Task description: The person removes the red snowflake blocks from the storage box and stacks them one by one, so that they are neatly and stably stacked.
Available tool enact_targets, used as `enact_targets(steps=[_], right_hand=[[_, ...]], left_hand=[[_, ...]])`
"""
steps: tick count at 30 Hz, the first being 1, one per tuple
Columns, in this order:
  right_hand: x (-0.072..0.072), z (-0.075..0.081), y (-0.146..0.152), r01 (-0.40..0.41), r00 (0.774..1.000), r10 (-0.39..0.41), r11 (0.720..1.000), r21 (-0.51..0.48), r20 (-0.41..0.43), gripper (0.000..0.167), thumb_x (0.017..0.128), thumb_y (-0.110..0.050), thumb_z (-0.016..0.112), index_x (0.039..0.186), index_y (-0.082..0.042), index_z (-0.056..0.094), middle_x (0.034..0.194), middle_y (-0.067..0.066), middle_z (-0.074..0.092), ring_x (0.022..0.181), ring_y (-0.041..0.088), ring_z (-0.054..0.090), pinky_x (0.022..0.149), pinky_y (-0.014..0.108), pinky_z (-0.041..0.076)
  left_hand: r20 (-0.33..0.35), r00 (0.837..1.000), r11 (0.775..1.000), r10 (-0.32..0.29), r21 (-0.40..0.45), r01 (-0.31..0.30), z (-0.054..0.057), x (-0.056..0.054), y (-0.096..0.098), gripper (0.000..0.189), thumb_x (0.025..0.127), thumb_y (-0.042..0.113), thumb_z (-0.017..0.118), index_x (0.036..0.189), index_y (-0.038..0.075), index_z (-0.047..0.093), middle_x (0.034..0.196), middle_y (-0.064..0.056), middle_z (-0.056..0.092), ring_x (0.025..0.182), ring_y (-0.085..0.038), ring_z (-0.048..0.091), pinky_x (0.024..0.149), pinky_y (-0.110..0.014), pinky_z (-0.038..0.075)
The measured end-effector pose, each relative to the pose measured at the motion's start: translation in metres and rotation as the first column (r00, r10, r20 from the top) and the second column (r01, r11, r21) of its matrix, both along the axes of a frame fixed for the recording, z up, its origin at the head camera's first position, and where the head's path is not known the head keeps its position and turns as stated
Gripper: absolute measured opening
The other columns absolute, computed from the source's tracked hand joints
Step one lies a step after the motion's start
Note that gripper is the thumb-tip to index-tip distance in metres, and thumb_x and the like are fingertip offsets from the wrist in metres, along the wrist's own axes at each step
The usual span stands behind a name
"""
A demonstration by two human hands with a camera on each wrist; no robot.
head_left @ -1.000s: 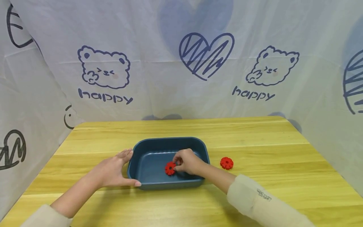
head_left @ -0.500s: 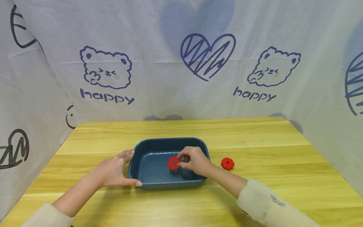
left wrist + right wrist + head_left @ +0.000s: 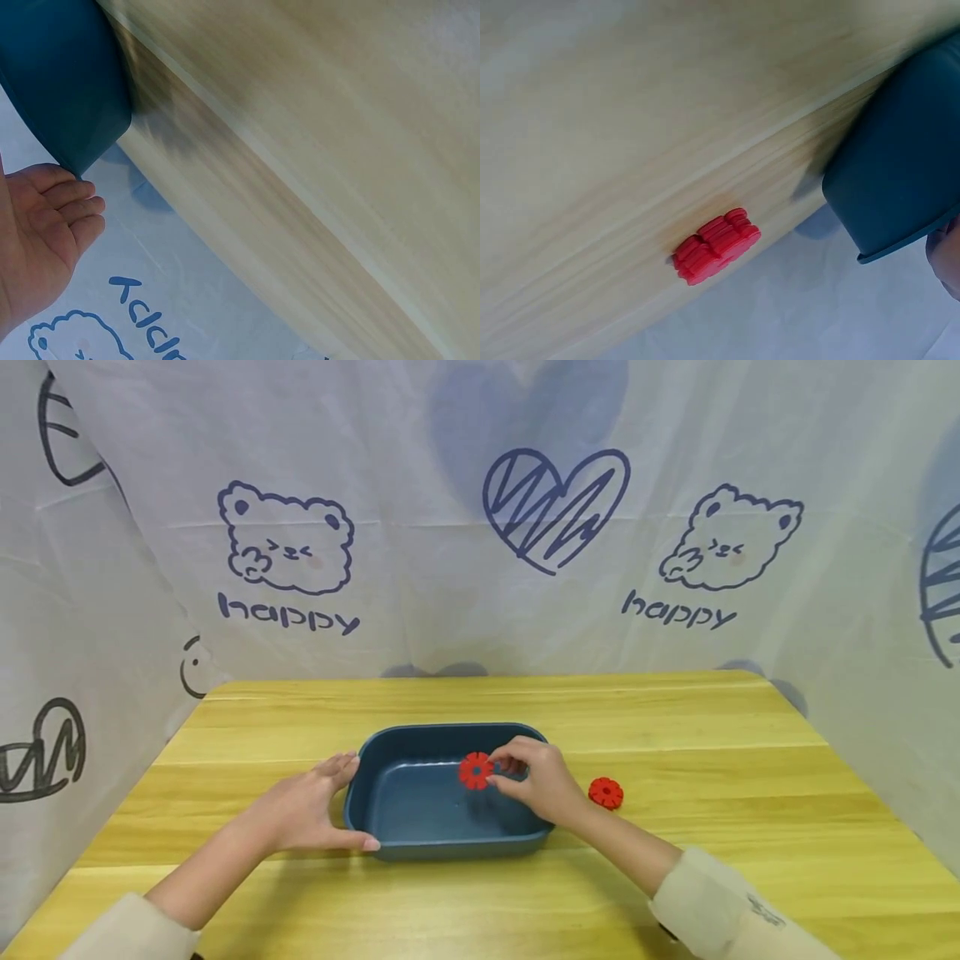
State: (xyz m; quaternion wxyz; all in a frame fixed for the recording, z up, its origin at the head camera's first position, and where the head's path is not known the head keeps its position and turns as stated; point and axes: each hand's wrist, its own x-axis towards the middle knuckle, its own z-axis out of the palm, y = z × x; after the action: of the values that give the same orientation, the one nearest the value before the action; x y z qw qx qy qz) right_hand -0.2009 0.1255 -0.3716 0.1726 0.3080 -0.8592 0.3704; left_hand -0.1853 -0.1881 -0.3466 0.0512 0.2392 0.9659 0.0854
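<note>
A dark blue rectangular bin (image 3: 450, 842) stands on the table. My left hand (image 3: 303, 810) spans its left end, fingers spread, with the thumb by the front wall and fingertips at the side rim. In the left wrist view the fingers (image 3: 64, 199) touch the bin's rim. Thumb and fingers of my right hand (image 3: 543, 781) pinch a red notched snowflake building disc (image 3: 467, 771) by its right edge, above the bin's floor. A short stack of the same red discs (image 3: 606, 793) lies on the table to the right of the bin; the right wrist view shows its layered edges (image 3: 716, 246).
The yellow wood-grain table (image 3: 750, 827) extends around the bin. A white cloth (image 3: 420, 577) with printed bears and hearts hangs along the back and both sides.
My right hand has lifted the red disc from near the bin's floor, moving up and to the right. My left hand has kept its place at the bin.
</note>
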Motion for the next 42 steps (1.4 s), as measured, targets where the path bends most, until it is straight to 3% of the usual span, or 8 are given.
enact_targets(steps=[12,27,42], right_hand=[[0.008,-0.002,0.020,0.041,0.999,-0.043,0.997,-0.072,-0.029,0.017,0.073,-0.005,0.076,0.089,-0.003,0.070,0.078,0.003,0.064,0.068,0.011,0.056,0.061,0.020,0.050],[0.010,-0.009,0.037,0.058,0.977,-0.086,0.988,-0.145,-0.197,0.021,0.067,0.000,0.080,0.085,0.000,0.069,0.072,0.005,0.063,0.063,0.013,0.057,0.058,0.023,0.051],[0.015,-0.015,0.058,0.108,0.960,-0.148,0.979,-0.175,-0.238,0.027,0.062,0.006,0.080,0.086,-0.001,0.070,0.070,0.004,0.063,0.062,0.013,0.055,0.058,0.018,0.048]], left_hand=[[-0.010,1.000,1.000,-0.004,-0.008,0.004,-0.001,0.000,0.001,0.115,0.064,0.078,0.059,0.140,-0.006,0.036,0.146,-0.024,0.033,0.130,-0.043,0.038,0.094,-0.055,0.043],[-0.021,1.000,1.000,-0.001,0.000,0.001,-0.002,0.002,0.000,0.114,0.064,0.076,0.060,0.139,-0.006,0.036,0.146,-0.025,0.033,0.129,-0.044,0.039,0.094,-0.055,0.043],[-0.010,1.000,1.000,0.001,0.000,-0.001,-0.002,0.002,0.001,0.114,0.065,0.075,0.061,0.139,-0.006,0.036,0.146,-0.025,0.033,0.128,-0.045,0.040,0.092,-0.055,0.044]])
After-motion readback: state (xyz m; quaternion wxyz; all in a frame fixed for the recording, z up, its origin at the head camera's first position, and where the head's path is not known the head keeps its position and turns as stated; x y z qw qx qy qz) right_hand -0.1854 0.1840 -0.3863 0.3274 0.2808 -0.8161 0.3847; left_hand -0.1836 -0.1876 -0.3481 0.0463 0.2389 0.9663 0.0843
